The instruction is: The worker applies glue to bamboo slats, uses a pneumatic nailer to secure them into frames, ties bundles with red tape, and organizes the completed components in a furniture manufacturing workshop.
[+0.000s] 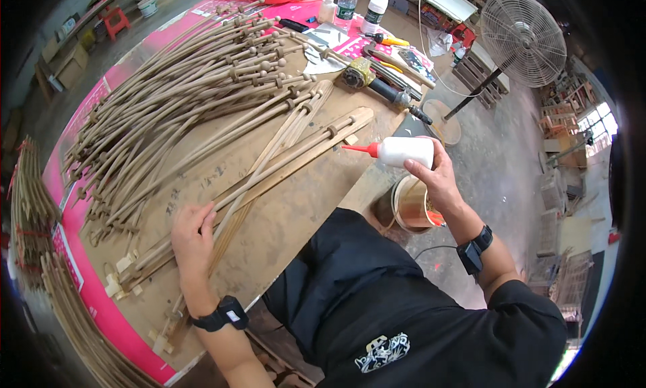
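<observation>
In my right hand (pixel 442 177) is a white squeeze bottle (pixel 408 150), tipped on its side above the table's front edge. Its red nozzle (pixel 361 148) points left, toward the ringed end of a thin wooden rod (pixel 286 157). My left hand (pixel 193 237) is closed around the near part of that rod, though its fingertips are partly hidden. The rod lies along a narrow wooden board (pixel 360 121) with a rounded far end. It carries a small brown ring (pixel 332 130) and a knob at its tip. Other rods (pixel 250 134) of this kind lie just beyond.
A large pile of knobbed rods (pixel 182 85) covers the table's far left. A power tool (pixel 377 84), pliers (pixel 387 40) and bottles (pixel 346 3) sit at the back. A bucket (pixel 409 203) stands beside my legs, and a standing fan (pixel 523 38) is at the right.
</observation>
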Motion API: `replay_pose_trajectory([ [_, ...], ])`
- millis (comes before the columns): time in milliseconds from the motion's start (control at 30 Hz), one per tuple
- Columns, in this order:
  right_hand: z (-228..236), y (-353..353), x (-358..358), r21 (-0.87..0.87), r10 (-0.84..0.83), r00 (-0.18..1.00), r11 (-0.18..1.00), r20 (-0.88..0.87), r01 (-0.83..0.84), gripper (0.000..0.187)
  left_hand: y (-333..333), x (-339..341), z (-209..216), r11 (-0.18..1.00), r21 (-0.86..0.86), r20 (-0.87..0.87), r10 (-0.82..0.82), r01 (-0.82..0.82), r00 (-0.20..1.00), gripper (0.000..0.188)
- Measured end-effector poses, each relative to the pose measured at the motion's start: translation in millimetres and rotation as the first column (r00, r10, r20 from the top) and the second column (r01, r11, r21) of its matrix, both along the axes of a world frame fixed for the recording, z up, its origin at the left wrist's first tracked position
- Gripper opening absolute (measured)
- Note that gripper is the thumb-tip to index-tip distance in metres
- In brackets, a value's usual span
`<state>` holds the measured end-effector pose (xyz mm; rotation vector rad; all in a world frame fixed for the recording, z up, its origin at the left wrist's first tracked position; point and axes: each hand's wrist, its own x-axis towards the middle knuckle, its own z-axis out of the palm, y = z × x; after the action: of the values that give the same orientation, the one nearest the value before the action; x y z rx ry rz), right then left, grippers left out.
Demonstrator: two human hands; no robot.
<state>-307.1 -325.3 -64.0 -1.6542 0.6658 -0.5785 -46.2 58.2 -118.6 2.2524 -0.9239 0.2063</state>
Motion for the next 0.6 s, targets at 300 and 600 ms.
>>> replay_pose_trajectory([
  [300,0.8,5.9,13.1,-0.106,0.024,0.985,0.994,0.170,-0.006,0.069,2.3,-2.9,-1.0,1.000,-0.011,0.031,-0.022,0.022,0.999,0.016],
  [600,-1.3,7.0,26.1,-0.555,0.084,0.996,0.830,0.023,-0.057,0.071,1.9,1.9,0.2,0.999,-0.038,-0.003,-0.016,0.016,1.000,0.015],
])
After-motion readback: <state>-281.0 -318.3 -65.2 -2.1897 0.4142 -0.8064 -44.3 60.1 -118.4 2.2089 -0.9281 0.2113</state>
